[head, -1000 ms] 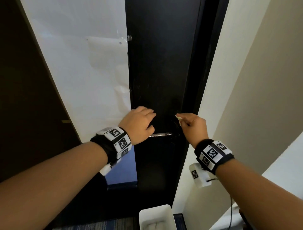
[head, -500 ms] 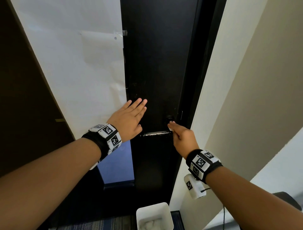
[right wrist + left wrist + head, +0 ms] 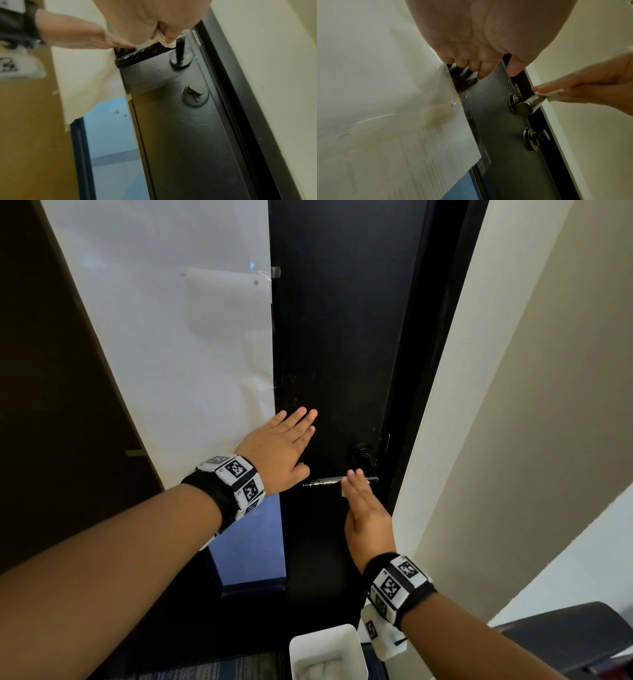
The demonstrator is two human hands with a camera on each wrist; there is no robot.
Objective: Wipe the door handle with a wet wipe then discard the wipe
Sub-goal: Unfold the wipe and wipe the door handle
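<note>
Glossy metal door handle, matt door

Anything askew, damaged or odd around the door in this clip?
Yes: the white paper sheet taped over the door's glass is wrinkled, with a stained patch and loose tape along its edge by the left hand. The door handle looks intact.

A black door stands ahead, with white paper taped over the panel to its left and a blue strip showing below the paper. A cream wall runs along the right. On the near floor sits a white bin, beside dark patterned carpet.
</note>
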